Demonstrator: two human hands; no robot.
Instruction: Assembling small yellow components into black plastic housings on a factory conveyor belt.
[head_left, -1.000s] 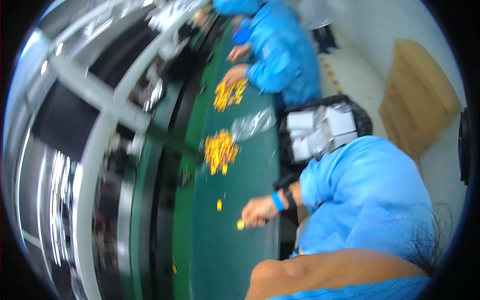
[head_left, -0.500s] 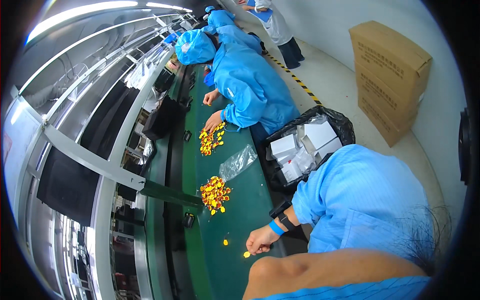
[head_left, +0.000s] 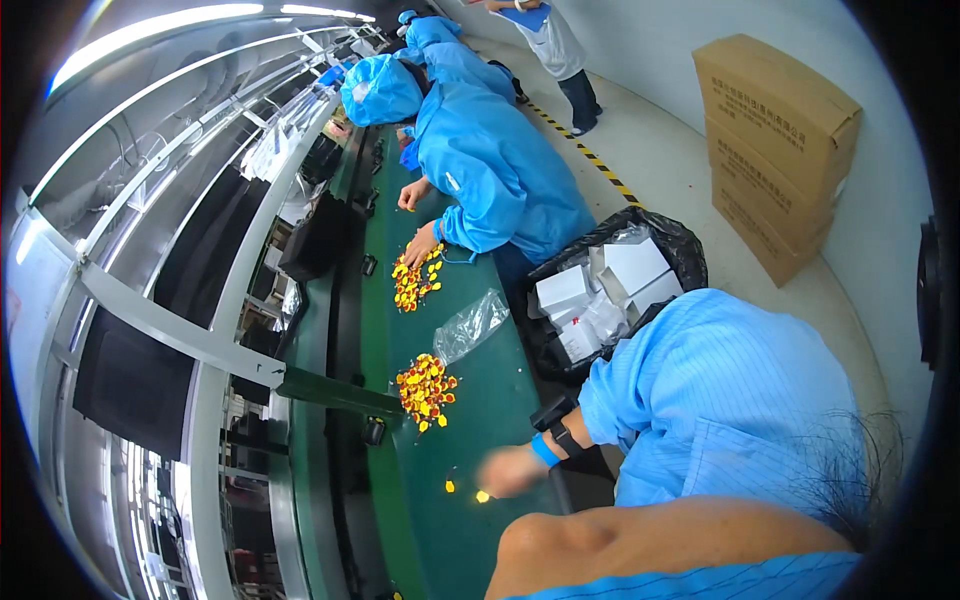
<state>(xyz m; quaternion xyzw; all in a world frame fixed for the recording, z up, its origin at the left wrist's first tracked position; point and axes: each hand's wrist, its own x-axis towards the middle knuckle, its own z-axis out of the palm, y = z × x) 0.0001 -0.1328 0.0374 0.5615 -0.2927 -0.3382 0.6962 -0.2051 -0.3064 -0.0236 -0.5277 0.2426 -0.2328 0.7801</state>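
Observation:
My right hand (head_left: 515,471), with a blue band and a dark strap at the wrist, is over the green work surface, smeared by motion. A small flat yellow piece (head_left: 483,496) is at its fingertips; whether the fingers grip it I cannot tell. Another yellow piece (head_left: 450,487) lies just left of it. Farther along sits a heap of small yellow-and-red pieces (head_left: 427,391). A bare bent arm (head_left: 640,540), seemingly my left, crosses the lower edge close to the camera; its hand is out of view.
A clear plastic bag (head_left: 472,328) lies beyond the heap. A co-worker in blue (head_left: 500,170) handles a second heap (head_left: 415,287). A black-lined bin (head_left: 690,255) holding white boxes stands right of the surface. A green post (head_left: 340,391) rises beside the heap. Brown cartons (head_left: 770,150) stand by the wall.
My right hand has moved slightly up and is now blurred. The yellow piece at its fingertips has shifted left and up, closer to the other loose piece. The bare arm stays put.

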